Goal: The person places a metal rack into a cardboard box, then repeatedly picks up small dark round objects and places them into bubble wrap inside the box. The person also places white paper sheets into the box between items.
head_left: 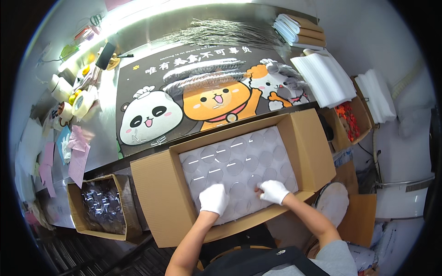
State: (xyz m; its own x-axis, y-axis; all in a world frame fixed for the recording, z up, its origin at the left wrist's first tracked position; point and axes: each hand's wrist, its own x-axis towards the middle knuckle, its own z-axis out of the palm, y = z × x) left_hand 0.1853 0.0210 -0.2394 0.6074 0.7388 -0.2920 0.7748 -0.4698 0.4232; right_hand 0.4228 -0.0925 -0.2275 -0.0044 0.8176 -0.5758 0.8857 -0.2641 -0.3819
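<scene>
An open cardboard box (159,195) lies before me with its flaps folded outward. Inside it, a whitish sheet (239,146) carries rows of clear round discs (235,167), some with bright glare on them. My left hand (213,200), in a white glove, is down over the layer at the near left, its fingers curled under and largely hidden. My right hand (274,192), gloved with bare fingertips showing, reaches over the near right part of the layer. Its fingers are drawn together at a disc's edge; whatever they hold is too small to make out.
Behind the box, a table mat (152,119) with cartoon animals bears clear plastic stacks (207,76) and thin metal rods (221,33). White foam sheets (324,78) lie at right, beside a box of red pieces (347,120). A smaller carton (129,207) of shiny dark pieces stands at left.
</scene>
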